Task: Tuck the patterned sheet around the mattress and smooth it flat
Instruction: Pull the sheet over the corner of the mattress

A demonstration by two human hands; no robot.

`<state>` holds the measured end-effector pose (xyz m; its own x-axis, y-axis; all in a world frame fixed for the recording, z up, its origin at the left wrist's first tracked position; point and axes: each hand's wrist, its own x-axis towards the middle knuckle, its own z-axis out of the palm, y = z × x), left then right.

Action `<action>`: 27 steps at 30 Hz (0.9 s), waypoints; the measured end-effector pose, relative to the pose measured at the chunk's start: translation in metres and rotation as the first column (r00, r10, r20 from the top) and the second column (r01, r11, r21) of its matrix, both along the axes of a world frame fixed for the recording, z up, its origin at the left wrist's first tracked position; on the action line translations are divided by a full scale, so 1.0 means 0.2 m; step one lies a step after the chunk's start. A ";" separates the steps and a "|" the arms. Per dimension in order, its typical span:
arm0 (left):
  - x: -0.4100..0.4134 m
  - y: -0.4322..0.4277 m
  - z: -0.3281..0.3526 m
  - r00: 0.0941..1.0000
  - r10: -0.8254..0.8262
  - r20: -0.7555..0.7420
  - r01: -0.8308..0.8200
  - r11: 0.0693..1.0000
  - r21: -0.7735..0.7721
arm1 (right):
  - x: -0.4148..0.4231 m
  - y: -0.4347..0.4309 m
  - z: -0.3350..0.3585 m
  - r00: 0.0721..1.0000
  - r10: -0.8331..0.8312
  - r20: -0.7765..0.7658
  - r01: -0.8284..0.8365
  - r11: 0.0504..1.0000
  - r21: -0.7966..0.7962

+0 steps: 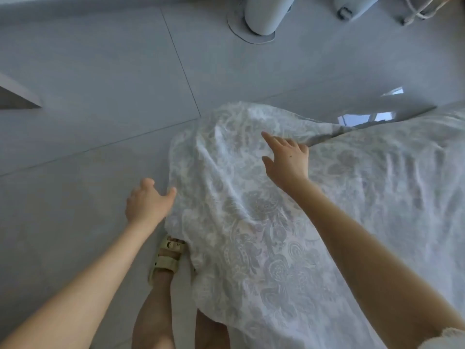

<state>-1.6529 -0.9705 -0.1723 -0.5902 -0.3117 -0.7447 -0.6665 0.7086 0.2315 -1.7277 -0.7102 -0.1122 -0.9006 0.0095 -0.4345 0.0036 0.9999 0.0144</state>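
Nearest the camera: bare legs and a foot in a pale buckled sandal (167, 258) on the grey tile floor (75, 122). The sandal's toe is tucked under the hanging sheet edge. White textured sleeve (448, 338) at bottom right.

Patterned sheet (264, 235), white with a grey paisley print, is draped over the near corner of the mattress and runs off to the right. The mattress itself is fully covered. The sheet is wrinkled and bunched at the corner, hanging loose down the near-left side toward the floor.

Left hand (148, 202) is at the sheet's left hanging edge, seen from the back. Its thumb tip touches the cloth and its fingers curl down out of sight. Can't tell if it has hold of any fabric.

Right hand (286, 159) is farther in, on top of the sheet near the corner. It lies palm down and spread, index finger straight out toward the far-left bulge and thumb out to the side. The other fingers reach a dark fold (324, 137) in the cloth. It rests on the sheet and grips nothing.

Beyond the corner the glossy floor shows a window reflection (377, 114). At the far edge are a white round stand base (256, 28) and a coiled white cord (417, 8), top right.
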 end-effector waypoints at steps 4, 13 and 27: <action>0.03 0.13 -0.10 0.802 0.422 0.422 -0.566 0.761 0.316 | 0.18 0.06 -0.05 0.977 -0.075 0.200 0.060 0.995 0.078; 0.10 0.44 -0.18 0.746 0.249 0.618 -0.546 0.759 0.354 | 0.40 0.07 -0.17 0.881 -0.072 0.468 -0.042 0.972 0.229; 0.15 0.27 0.04 0.960 0.009 -0.278 0.038 0.986 0.165 | 0.49 -0.10 -0.16 0.946 -0.123 -0.300 0.085 0.987 -0.137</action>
